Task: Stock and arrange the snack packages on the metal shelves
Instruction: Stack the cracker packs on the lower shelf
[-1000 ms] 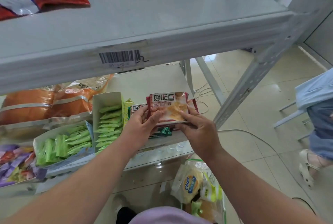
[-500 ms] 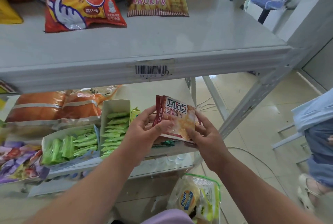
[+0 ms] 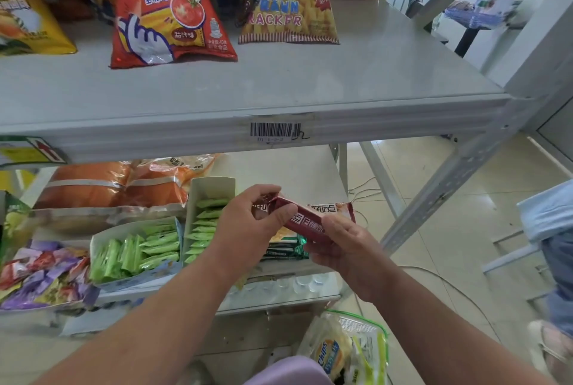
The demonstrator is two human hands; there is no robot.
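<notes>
A dark red snack packet (image 3: 305, 221) is held edge-on in front of the lower metal shelf (image 3: 297, 284). My left hand (image 3: 248, 217) pinches its upper left end and my right hand (image 3: 344, 245) grips its lower right end. Behind it another red packet of the same kind (image 3: 336, 210) stands on the lower shelf, above some dark green packets (image 3: 283, 249). The upper metal shelf (image 3: 279, 90) carries a red tomato chip bag (image 3: 164, 12) and a prawn cracker bag (image 3: 288, 3).
Two white boxes of green sachets (image 3: 139, 248) and orange bags (image 3: 114, 183) fill the lower shelf's left part, with purple candy packs (image 3: 40, 273) at the far left. A basket with chip packets (image 3: 350, 350) stands on the floor below. A person sits at the right edge (image 3: 555, 248).
The red packet has turned from facing me to edge-on between both hands. The view has tilted up, showing more of the upper shelf.
</notes>
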